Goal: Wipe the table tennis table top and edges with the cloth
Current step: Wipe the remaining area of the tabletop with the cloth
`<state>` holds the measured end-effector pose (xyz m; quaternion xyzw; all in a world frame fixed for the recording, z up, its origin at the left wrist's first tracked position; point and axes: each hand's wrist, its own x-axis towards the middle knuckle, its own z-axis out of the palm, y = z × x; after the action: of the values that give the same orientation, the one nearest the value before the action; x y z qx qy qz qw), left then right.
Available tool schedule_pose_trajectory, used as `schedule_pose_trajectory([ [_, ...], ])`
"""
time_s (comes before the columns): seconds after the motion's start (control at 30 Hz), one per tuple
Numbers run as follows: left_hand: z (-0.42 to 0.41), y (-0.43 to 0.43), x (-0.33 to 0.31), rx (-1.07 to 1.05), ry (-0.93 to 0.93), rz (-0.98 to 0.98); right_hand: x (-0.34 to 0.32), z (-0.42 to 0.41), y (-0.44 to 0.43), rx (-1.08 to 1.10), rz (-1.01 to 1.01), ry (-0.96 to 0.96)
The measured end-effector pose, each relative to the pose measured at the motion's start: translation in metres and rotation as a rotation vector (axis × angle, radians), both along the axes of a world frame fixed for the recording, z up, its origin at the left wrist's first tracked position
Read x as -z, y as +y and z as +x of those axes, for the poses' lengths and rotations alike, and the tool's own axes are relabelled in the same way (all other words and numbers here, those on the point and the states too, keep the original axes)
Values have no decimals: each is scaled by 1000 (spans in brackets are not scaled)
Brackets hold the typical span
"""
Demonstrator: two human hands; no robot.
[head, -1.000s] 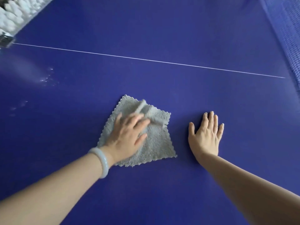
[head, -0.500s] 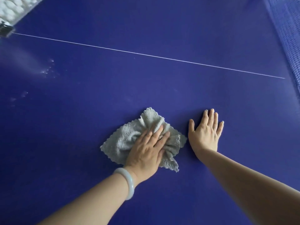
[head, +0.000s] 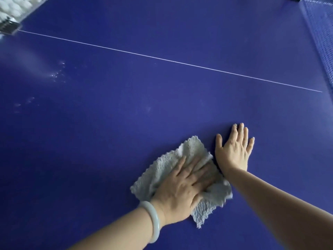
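Observation:
A pale grey cloth (head: 162,170) lies bunched on the dark blue table tennis table top (head: 126,114), near the bottom middle of the view. My left hand (head: 183,190) presses flat on the cloth with straight fingers; a pale bangle circles that wrist. My right hand (head: 233,150) rests flat on the bare table just right of the cloth, fingers spread, its wrist touching the cloth's edge. A thin white centre line (head: 162,59) crosses the table farther away.
The net (head: 319,38) runs along the far right. A container of white balls (head: 16,8) sits at the top left corner. Pale smudges and specks (head: 55,74) mark the table surface at the left.
My left hand has slid the cloth to the right and nearer to me, bunching it up against my right wrist. My right hand has stayed in place.

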<state>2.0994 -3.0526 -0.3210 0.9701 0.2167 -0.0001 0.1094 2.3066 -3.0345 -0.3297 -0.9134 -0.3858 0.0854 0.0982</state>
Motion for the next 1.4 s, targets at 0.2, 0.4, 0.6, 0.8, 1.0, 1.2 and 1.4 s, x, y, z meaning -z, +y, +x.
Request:
schedule_pose_trajectory([
  [0.2, -18, 127, -16, -494, 13, 23, 1, 0, -2, 0, 14, -22],
  [0.4, -30, 175, -3, -532, -3, 99, 1, -2, 0, 21, 18, -26],
  [0.6, -33, 182, -1, -452, -38, 109, -8, -11, 19, 164, 78, 84],
  [0.8, -36, 182, -1, -454, -36, 49, -27, -25, 106, 322, 383, 366],
  [1.0, -35, 181, 4, -374, -44, 28, -10, -41, 134, 411, 124, 129],
  [1.2, 64, 218, 4, -24, -103, 50, -6, -37, 134, 420, 155, 121],
  [1.4, 109, 294, -7, -149, 51, 103, -4, -39, 134, 397, 25, 61],
])
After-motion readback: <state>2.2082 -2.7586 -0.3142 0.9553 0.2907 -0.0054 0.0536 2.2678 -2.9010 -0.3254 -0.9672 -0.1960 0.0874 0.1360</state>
